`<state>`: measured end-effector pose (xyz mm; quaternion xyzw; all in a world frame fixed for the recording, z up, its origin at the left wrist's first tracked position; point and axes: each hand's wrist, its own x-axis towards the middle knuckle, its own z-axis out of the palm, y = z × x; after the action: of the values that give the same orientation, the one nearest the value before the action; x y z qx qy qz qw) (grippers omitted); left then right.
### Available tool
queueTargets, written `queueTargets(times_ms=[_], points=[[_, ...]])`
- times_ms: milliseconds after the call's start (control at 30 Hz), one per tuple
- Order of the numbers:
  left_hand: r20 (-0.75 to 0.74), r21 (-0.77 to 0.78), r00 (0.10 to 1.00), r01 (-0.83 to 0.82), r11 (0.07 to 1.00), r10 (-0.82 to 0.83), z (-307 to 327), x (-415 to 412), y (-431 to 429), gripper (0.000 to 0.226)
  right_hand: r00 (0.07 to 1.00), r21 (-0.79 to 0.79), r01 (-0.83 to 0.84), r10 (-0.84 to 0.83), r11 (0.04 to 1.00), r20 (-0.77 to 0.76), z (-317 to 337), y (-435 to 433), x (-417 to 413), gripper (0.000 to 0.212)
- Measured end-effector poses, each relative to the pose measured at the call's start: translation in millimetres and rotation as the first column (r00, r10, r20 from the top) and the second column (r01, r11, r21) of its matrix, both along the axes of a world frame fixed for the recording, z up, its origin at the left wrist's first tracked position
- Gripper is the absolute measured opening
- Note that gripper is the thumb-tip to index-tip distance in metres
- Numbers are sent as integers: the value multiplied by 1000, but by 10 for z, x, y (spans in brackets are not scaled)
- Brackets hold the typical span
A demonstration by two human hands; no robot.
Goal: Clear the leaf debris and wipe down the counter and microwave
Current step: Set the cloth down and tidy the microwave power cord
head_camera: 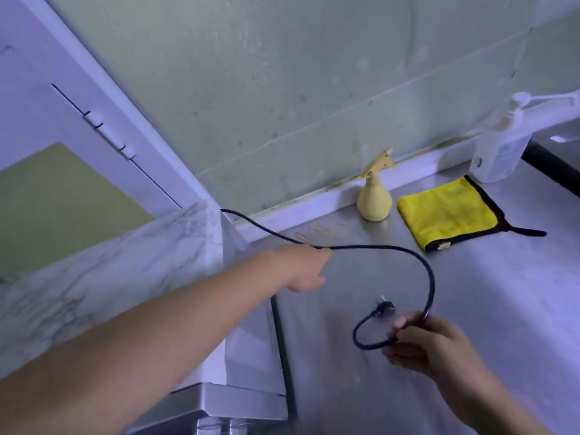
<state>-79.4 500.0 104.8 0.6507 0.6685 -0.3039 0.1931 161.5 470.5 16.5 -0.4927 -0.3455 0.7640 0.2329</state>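
A black power cord (430,277) runs from behind the marble-patterned microwave (110,277) and loops over the steel counter (470,309). My left hand (301,268) holds the cord near its middle. My right hand (430,343) grips it further along, close to the plug (383,309), which hangs just above the counter. A yellow folded cloth (448,215) with black trim lies on the counter at the back. A pale yellow spray bottle (375,199) stands upright to the left of the cloth, by the wall. Faint brownish debris (320,232) marks the counter near the wall.
A clear pump bottle (499,146) stands at the back right beside a dark sink edge (552,164). A white cabinet with a hinged door (106,133) hangs above the microwave. The tiled wall (282,89) borders the back of the counter.
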Motion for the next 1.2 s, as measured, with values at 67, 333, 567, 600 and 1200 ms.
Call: queueTargets(times_ms=[67, 333, 567, 600, 1200], points=[[30, -66, 999, 18, 998, -16, 87, -17, -264, 49, 1000, -123, 12, -8, 992, 28, -256, -274, 2, 18], [78, 485, 997, -34, 874, -5, 514, -504, -867, 33, 847, 22, -360, 317, 933, 428, -684, -409, -43, 20], [292, 636, 942, -319, 703, 164, 482, -583, -899, 17, 719, 398, -480, 91, 782, 689, -482, 613, -639, 13], [312, 631, 931, -353, 691, 190, 461, -599, -902, 15, 739, 457, -460, 44, 761, 672, -496, 797, -814, 9], [285, 633, 935, -348, 692, 210, 351, -683, -874, 13, 395, 360, -886, 70, 293, 916, -862, 2110, -1879, 20]])
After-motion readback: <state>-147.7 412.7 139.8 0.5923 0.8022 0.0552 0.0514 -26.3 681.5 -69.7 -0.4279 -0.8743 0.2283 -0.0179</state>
